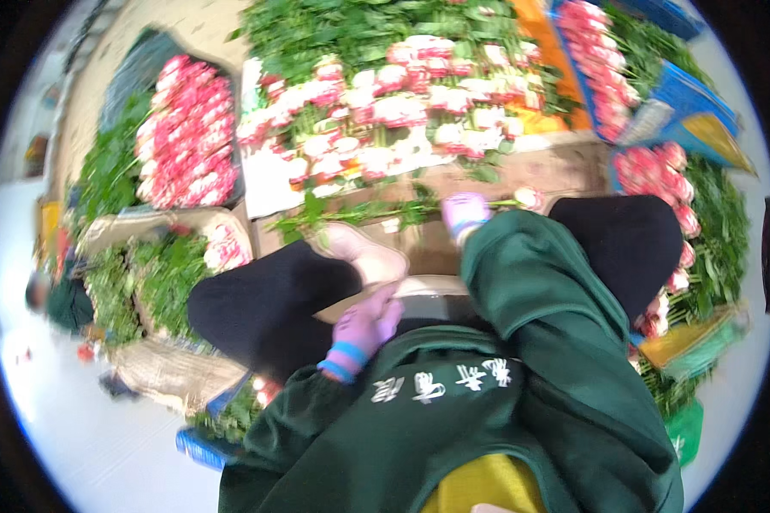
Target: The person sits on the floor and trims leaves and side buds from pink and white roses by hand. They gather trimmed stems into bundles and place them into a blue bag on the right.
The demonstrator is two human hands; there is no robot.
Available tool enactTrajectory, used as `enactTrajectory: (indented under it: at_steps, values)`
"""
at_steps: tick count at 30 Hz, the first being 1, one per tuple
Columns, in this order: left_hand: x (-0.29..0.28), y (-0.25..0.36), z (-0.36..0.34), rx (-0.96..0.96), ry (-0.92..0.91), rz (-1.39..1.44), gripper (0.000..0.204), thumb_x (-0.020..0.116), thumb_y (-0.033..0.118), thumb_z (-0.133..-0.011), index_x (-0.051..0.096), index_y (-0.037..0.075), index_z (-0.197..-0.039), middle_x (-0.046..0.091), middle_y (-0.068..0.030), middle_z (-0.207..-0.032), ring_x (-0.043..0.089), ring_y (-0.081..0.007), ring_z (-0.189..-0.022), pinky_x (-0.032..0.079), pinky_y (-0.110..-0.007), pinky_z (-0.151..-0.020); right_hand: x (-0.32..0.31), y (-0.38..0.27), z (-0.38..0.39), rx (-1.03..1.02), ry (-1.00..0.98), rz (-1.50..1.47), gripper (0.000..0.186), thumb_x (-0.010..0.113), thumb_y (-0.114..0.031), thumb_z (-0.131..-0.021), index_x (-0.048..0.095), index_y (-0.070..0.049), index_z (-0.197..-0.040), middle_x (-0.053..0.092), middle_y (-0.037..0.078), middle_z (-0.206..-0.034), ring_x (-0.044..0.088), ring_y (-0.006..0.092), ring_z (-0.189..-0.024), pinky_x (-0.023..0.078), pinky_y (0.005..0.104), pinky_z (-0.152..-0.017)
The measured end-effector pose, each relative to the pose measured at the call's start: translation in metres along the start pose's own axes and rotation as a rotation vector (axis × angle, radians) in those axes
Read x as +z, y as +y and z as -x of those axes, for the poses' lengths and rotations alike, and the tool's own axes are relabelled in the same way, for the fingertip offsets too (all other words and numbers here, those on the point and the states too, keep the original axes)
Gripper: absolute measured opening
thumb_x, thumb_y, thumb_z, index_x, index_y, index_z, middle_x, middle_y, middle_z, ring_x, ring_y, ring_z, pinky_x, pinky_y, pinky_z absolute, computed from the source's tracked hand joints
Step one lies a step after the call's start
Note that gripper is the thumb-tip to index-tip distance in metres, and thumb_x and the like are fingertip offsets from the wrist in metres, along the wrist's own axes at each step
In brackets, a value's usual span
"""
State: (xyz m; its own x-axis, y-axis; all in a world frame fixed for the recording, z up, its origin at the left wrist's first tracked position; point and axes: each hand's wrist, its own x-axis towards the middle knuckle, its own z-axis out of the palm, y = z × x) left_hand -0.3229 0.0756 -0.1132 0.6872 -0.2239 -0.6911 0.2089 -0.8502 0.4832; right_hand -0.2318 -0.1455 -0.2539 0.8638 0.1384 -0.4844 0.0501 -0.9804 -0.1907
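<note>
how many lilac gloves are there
2: one blue-cuffed lilac glove on the left hand, lower in view; another on the right hand, at a green rose stem. More may be hidden.

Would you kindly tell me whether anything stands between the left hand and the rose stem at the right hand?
Yes: seen from above, the pale pink shoe lies between the left hand and the leafy part of the rose stem, though reaching over it seems possible.

A pink-and-white rose stretches crosswise, leafy-stemmed, bloom toward the right.
</note>
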Motion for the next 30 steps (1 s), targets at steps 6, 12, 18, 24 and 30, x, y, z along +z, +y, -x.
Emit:
enactTrajectory:
  at_steps: [6, 12, 18, 24, 30]
  values:
    - [0.008, -0.015, -0.004, 0.012, -0.001, 0.184, 0.039, 0.055, 0.029, -0.087, 0.056, 0.006, -0.118, 0.064, -0.0157, -0.103, 0.063, -0.0251, -0.094, 0.047, -0.033, -0.082, 0.006, 0.000, -0.004, 0.077, 0.002, -0.012, 0.018, 0.055, -0.013, -0.078, 0.071, -0.012, -0.087, 0.068, 0.006, -0.083, 0.065, 0.0224, -0.081, 0.048, 0.0395, -0.065]
    - [0.014, -0.020, -0.017, 0.030, 0.009, 0.194, 0.037, 0.055, 0.022, -0.088, 0.056, 0.000, -0.118, 0.064, -0.0148, -0.102, 0.062, -0.0194, -0.089, 0.046, -0.029, -0.081, 0.010, 0.008, -0.015, 0.119, -0.063, -0.117, 0.025, 0.054, -0.013, -0.081, 0.068, -0.010, -0.101, 0.065, 0.007, -0.104, 0.061, 0.0246, -0.098, 0.046, 0.0423, -0.076]
    - [0.013, -0.017, -0.019, 0.029, 0.018, 0.271, 0.036, 0.054, 0.018, -0.088, 0.055, -0.001, -0.119, 0.064, -0.0099, -0.100, 0.059, -0.0119, -0.086, 0.046, -0.025, -0.078, 0.009, 0.008, -0.025, 0.138, -0.165, -0.174, 0.026, 0.053, -0.014, -0.083, 0.067, -0.010, -0.106, 0.062, 0.006, -0.110, 0.058, 0.0242, -0.104, 0.045, 0.0406, -0.080]
    - [0.015, -0.029, -0.026, 0.022, 0.018, 0.358, 0.034, 0.052, 0.016, -0.089, 0.055, -0.001, -0.118, 0.063, -0.0077, -0.099, 0.056, -0.0103, -0.085, 0.045, -0.024, -0.078, 0.020, 0.008, -0.035, 0.171, -0.131, -0.211, 0.027, 0.053, -0.013, -0.084, 0.066, -0.009, -0.107, 0.062, 0.007, -0.111, 0.058, 0.0233, -0.104, 0.045, 0.0382, -0.082]
    - [0.009, -0.010, -0.024, -0.007, -0.016, 0.292, 0.033, 0.052, 0.016, -0.089, 0.056, -0.003, -0.116, 0.064, -0.0109, -0.100, 0.059, -0.0155, -0.090, 0.046, -0.027, -0.081, 0.000, 0.010, -0.025, 0.150, -0.091, -0.190, 0.026, 0.052, -0.012, -0.082, 0.067, -0.008, -0.104, 0.065, 0.009, -0.103, 0.061, 0.0243, -0.097, 0.047, 0.0391, -0.077]
